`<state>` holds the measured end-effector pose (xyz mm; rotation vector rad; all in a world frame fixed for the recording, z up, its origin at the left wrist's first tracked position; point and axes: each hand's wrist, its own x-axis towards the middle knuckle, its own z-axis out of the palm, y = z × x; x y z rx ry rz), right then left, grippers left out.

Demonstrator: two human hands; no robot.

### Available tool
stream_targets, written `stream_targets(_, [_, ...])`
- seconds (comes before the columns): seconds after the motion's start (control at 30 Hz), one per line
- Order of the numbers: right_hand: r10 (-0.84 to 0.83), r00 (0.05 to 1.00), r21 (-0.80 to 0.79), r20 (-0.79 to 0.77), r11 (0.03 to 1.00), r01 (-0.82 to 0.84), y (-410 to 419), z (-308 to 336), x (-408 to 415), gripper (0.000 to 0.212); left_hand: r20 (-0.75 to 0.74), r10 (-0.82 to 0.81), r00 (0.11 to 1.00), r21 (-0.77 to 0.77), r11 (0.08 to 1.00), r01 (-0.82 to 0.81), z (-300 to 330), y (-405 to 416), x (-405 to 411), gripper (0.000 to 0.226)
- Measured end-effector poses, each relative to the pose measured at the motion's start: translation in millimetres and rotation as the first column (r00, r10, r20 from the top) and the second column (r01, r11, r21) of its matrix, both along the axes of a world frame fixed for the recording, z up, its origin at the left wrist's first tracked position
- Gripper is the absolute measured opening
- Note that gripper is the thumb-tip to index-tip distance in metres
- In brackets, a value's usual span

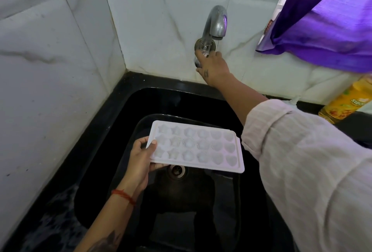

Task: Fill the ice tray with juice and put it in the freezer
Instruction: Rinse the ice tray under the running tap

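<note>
- Left hand (141, 157) grips the tray (196, 147) at its left short edge, thumb on top, fingers curled underneath.
- Tray is white, three rows of six moulds, star and shell shapes; moulds look dry, no liquid seen in them.
- Tray is held roughly level, in the air over the sink (96, 131), above the drain (177, 171).
- Red thread (123, 196) sits round the left wrist; dark tattoo on the left forearm near the bottom edge.
- Right hand (211, 66) reaches up to the wall, fingers curled on the tap's knob (203, 50) below the spout base.
- Knob is mostly hidden by the fingers, so its shape can't be told.
- Tap (215, 24) is steel, wall-mounted, spout curving forward over the sink; no water visible from it.
- Small tattoo on the back of the right hand.
- Right arm wears a pale striped sleeve (302, 161), rolled up to the forearm.
- Sink is black, set in a black counter (50, 221) in the corner of the tiled walls (50, 50).
- Wall tiles are white with grey veining.
- Purple cloth (326, 20) hangs at top right, well above the counter.
- Yellow bottle (348, 101) stands on the counter at the right edge, partly cut off; label text unreadable.
</note>
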<state>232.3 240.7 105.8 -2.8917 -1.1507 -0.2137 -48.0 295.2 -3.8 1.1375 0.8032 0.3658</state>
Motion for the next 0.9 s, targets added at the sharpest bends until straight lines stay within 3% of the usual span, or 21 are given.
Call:
stream_targets(0.1, [0.036, 0.991, 0.028, -0.129, 0.999, -0.033, -9, 7, -1, 0.055, -0.012, -0.007, 1.000, 0.014, 1.000, 0.007, -2, -4, -4, 0.013])
stream_targets(0.2, [0.085, 0.951, 0.198, -0.297, 0.980, -0.026, -44, 5, -15, 0.059, -0.023, -0.002, 1.000, 0.025, 1.000, 0.003, -5, -6, -11, 0.008])
stream_targets(0.27, [0.011, 0.925, 0.331, -0.380, 0.936, 0.124, -81, -14, -36, 0.057, -0.029, 0.005, 1.000, 0.030, 1.000, -0.004, -8, -7, -15, 0.008])
stream_targets(0.33, [-0.181, 0.852, 0.300, -0.492, 0.883, 0.361, -122, -43, -60, 0.050, -0.029, 0.008, 1.000, 0.030, 1.000, -0.008, -10, -9, -17, 0.007])
stream_targets(0.4, [-0.390, 0.729, 0.065, -0.562, 0.859, 0.509, -156, -71, -86, 0.062, -0.023, 0.008, 1.000, 0.033, 0.999, -0.008, -11, -13, -18, 0.008])
stream_targets(0.47, [-0.442, 0.562, -0.093, -0.699, 0.836, 0.541, -174, -90, -111, 0.075, 0.000, 0.000, 1.000, 0.045, 0.999, 0.000, -9, -16, -17, 0.010])
stream_targets(0.57, [-0.227, 0.205, -0.017, -0.952, 0.709, 0.705, -181, -96, -132, 0.075, 0.040, -0.034, 0.999, 0.111, 0.993, 0.029, -2, -14, -13, 0.014])
stream_targets(0.63, [-0.010, 0.092, 0.071, -0.996, 0.555, 0.829, -183, -90, -134, 0.065, 0.073, -0.070, 0.995, 0.162, 0.985, 0.057, 4, -11, -8, 0.017])
stream_targets(0.77, [0.239, 0.147, 0.218, -0.960, 0.305, 0.927, -178, -83, -127, 0.046, 0.130, -0.106, 0.986, 0.190, 0.979, 0.080, 13, -9, 6, 0.023])
stream_targets(0.83, [0.340, 0.214, 0.275, -0.916, 0.142, 0.951, -174, -79, -127, 0.030, 0.152, -0.090, 0.984, 0.059, 0.995, 0.082, 17, -6, 15, 0.025])
stream_targets(0.9, [0.415, 0.263, 0.308, -0.871, 0.044, 0.950, -171, -73, -128, 0.013, 0.194, 0.003, 0.981, -0.204, 0.978, 0.037, 22, -2, 23, 0.032])
